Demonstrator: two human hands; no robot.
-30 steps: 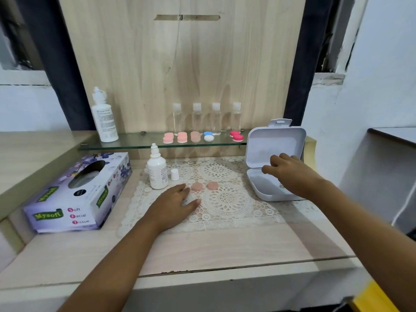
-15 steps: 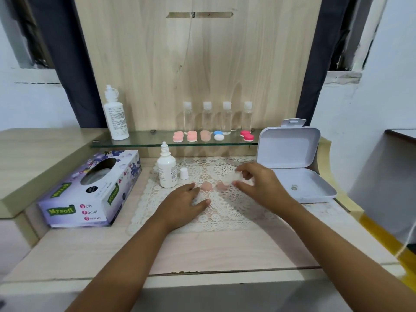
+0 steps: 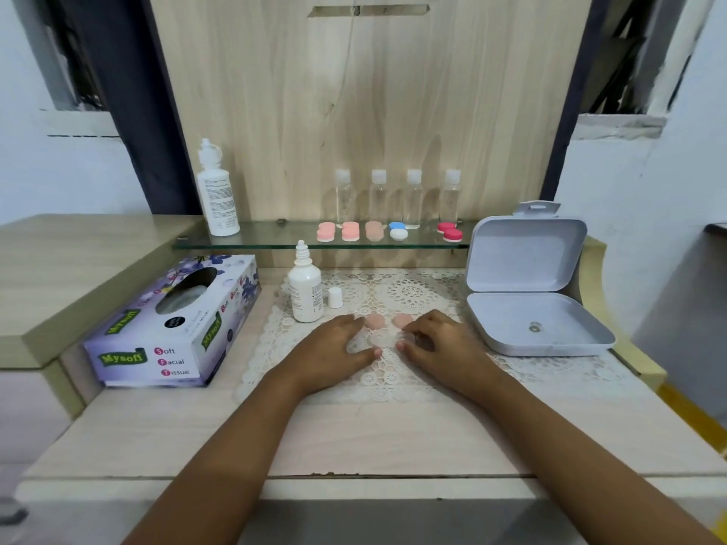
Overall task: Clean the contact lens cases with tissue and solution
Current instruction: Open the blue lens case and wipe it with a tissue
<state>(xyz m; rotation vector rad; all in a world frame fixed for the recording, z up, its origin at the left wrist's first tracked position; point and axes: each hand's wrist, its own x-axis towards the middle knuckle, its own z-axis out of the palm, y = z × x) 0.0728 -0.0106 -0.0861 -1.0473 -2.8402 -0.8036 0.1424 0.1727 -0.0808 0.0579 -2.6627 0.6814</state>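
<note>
White crocheted lace mat (image 3: pixel 393 383) lies under both my hands. The purple cardboard tissue box (image 3: pixel 173 328) on the left reads "Mysoft Soft Facial Tissue". My left hand (image 3: pixel 334 348) rests flat, fingers nearly straight, holding nothing. My right hand (image 3: pixel 444 348) curls fingers and thumb onto the clear plastic contact lens case (image 3: pixel 387 339) between my thumbs, two round peach caps (image 3: pixel 374 320) just beyond it.

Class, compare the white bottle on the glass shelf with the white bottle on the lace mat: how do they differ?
The shelf bottle is taller; the mat bottle is shorter and squatter. The shelf bottle stands on the glass shelf, the mat bottle lower down on the lace mat, with a loose white cap beside it. Both are white, labelled and upright.
</note>
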